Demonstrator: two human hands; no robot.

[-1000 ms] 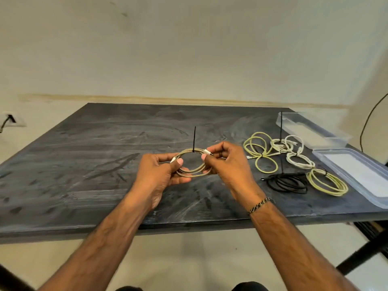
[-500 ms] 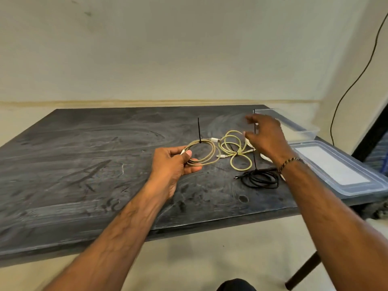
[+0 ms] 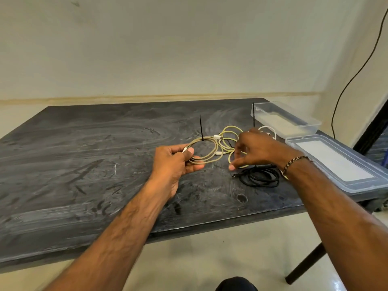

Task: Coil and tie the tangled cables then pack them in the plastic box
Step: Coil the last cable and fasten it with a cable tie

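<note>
Left hand (image 3: 178, 162) fingers clamped on the tied coil (image 3: 204, 151); right hand (image 3: 258, 149), having let go, hovers fingers apart over black coil (image 3: 260, 176), suggesting packing into box (image 3: 287, 120).

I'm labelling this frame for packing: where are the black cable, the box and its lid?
black cable (image 3: 260, 177), head view, on the coil's middle strands
box (image 3: 308, 127), head view, on its near wall
lid (image 3: 357, 186), head view, on its near rim
</note>
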